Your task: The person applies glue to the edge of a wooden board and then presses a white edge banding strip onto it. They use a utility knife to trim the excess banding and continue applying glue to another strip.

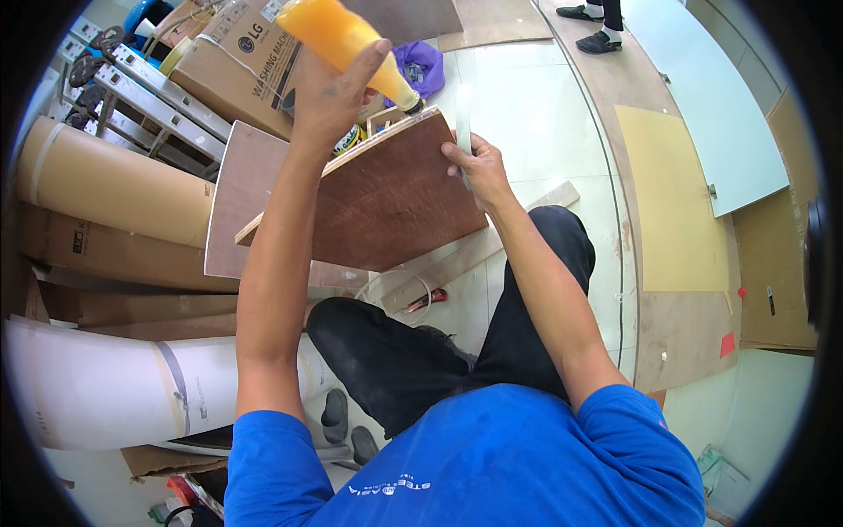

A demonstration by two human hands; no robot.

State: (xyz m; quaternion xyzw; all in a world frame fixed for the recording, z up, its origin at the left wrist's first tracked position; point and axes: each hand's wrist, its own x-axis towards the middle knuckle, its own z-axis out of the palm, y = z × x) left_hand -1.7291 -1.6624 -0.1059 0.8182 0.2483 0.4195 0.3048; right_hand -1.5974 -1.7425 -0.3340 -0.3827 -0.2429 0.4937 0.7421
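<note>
My left hand (338,92) grips a bottle of orange-yellow liquid (325,35), tipped so that its dark nozzle (413,107) is at the upper edge of a brown plywood board (386,211). The board is held tilted in front of me. At the board's right end, my right hand (474,167) is closed on a thin pale strip (464,119), its fingers against the board's edge. A lighter panel (233,202) is behind the board on the left. Small items at the board's far side are mostly hidden.
Cardboard boxes (237,70), rolls (114,184) and a ladder (158,105) crowd the left. A purple bag (419,66), red cutter (426,301) and slippers (334,417) lie on the floor. Another person's feet (597,39) stand upper right, beside long panels (720,140) and yellow sheet (667,202).
</note>
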